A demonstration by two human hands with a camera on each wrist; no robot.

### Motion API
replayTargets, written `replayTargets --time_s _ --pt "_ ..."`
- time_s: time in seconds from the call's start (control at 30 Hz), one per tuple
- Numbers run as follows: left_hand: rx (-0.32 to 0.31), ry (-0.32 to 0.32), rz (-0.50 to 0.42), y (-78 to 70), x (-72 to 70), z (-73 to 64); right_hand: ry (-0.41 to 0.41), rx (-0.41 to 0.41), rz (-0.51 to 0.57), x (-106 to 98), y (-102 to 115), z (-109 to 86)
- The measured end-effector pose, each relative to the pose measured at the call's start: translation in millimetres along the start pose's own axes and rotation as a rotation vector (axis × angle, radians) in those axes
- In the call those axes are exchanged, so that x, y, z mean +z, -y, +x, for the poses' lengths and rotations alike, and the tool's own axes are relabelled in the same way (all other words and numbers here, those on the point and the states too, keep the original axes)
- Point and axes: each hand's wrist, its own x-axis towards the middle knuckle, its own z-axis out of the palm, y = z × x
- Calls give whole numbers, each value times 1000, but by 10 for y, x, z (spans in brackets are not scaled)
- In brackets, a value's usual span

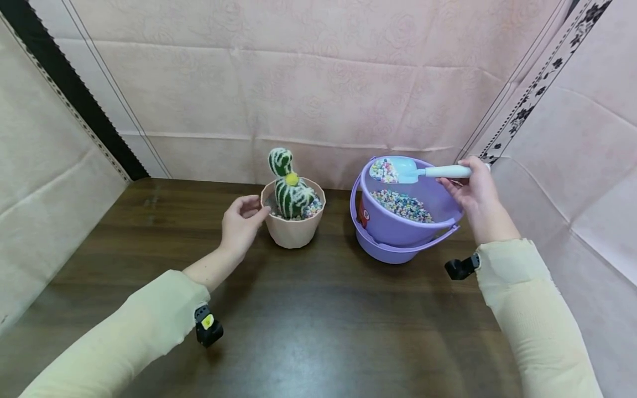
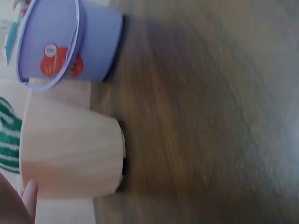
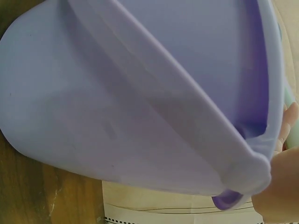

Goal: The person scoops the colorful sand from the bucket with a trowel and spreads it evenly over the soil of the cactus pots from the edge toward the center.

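Observation:
My left hand is at the left side of a beige flowerpot, its thumb touching the pot near the rim; its fingers look loosely bent. Inside the pot stands a white-striped green knitted cactus with a yellow flower, and colourful beads lie around its base. On the right, my right hand grips the pale handle of a small light-blue toy shovel. Colourful beads fill the shovel's blade, which is over the mouth of a purple bucket. More beads lie inside the bucket.
The bucket's handle hangs down its front, and a red sticker is on its side. Flowerpot and bucket stand apart on a dark wooden table. Pale cloth hangs behind, left and right.

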Motion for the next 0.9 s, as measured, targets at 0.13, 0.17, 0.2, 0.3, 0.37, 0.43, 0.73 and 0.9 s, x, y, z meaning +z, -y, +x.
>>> replayTargets --time_s 0.13,0.17,0.2,0.3,0.37,0.43,0.73,0.9 --pt "-72 -12 9 29 -7 57 11 13 16 -13 2 3" --pt "-93 -5 -5 33 2 68 10 14 19 -16 3 4" --pt "-111 0 -16 39 11 78 7 12 17 -20 3 5" --pt "-132 10 -31 54 41 107 -1 10 16 -23 4 5" --pt "-115 11 -29 68 58 128 -5 10 20 -20 7 5" --pt "-92 3 -38 80 68 149 -8 10 21 -16 10 4" --pt "-138 35 -26 70 65 270 -8 18 8 28 -19 14" --pt "-141 79 -42 64 32 372 5 34 10 79 -64 24"
